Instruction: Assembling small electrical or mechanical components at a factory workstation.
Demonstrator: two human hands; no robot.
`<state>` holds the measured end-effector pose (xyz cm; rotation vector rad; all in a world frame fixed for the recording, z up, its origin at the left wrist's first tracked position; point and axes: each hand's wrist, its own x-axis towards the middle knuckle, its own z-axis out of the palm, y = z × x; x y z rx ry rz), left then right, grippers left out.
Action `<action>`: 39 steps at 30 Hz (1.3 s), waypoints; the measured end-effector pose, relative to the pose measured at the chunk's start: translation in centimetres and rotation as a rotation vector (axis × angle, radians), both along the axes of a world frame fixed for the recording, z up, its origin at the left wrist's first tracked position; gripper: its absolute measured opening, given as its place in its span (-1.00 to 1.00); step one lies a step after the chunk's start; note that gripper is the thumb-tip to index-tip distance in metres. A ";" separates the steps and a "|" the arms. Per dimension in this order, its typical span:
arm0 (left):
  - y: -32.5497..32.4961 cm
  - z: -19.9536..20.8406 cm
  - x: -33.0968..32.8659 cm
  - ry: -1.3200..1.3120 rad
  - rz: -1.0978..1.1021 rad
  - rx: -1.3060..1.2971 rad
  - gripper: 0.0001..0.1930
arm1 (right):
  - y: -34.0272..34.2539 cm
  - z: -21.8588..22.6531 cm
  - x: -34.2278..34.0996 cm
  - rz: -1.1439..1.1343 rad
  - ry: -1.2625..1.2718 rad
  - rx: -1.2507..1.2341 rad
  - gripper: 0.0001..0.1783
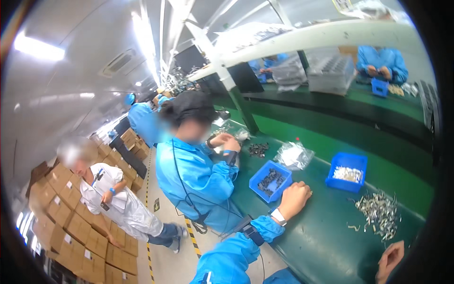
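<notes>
The left grip (294, 198) is resting over the green surface (321, 227), its fingers curling loosely inward; I cannot tell whether they are pinching anything. It is lying just to the right of a blue bin (261, 192), which is holding black parts (271, 182); whether hand and bin are touching is not showing clearly. The right grip (391, 259) is appearing at the lower right, running into the dark rim of the view, with its fingers bending; I cannot tell whether it is holding something. Just beyond it, a loose heap of small metallic parts (378, 213) is spreading over the surface, a few strays lying to its left. Behind that heap, a second blue bin (344, 185) is containing small white pieces (347, 174). A clear plastic bag (294, 155) is lying behind the first bin, and a dark pile of small parts (258, 149) is sitting to the bag's left. A blue sleeve (231, 258) is covering the left forearm, while a white band (278, 217) is circling that wrist. To the left, a co-worker in blue (194, 173) is bringing both hands together over the surface. Farther left, a person in white (118, 203) is standing before stacked cartons (80, 222).
</notes>
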<state>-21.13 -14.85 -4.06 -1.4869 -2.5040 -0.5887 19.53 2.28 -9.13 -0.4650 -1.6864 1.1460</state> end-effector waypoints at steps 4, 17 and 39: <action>-0.1 0.1 -0.7 -0.028 0.025 0.061 -0.92 | 1.5 0.3 0.5 0.143 -0.024 -0.095 -0.72; -1.0 3.5 -2.0 -0.280 -0.015 0.086 -0.91 | -0.2 4.0 -1.8 0.040 -0.109 -0.031 -0.78; 10.2 4.9 16.8 -1.074 -0.767 -0.043 -0.90 | 1.1 7.7 -2.9 0.303 -0.451 -0.024 -0.86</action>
